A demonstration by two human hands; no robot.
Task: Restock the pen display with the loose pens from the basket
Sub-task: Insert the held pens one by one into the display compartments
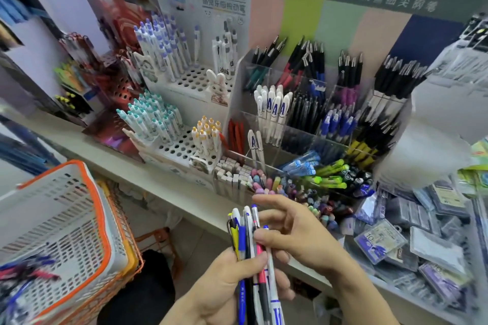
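White basket (66, 219) with loose pens (23, 269); acrylic display (298, 124) full of pens.

Mixed loose pens (249, 240) bunched upright, white orange-rimmed basket (79, 219) holding more pens, tiered pen display (303, 103) behind

Left hand (224, 280) at 6 o'clock, gripping a bunch of pens (249, 243) upright. Right hand (295, 235) just beside, thumb and fingers pinching one pen in the bunch. Basket (79, 219) at 8 o'clock, loose pens inside. Pen display (303, 113) at 1 o'clock.
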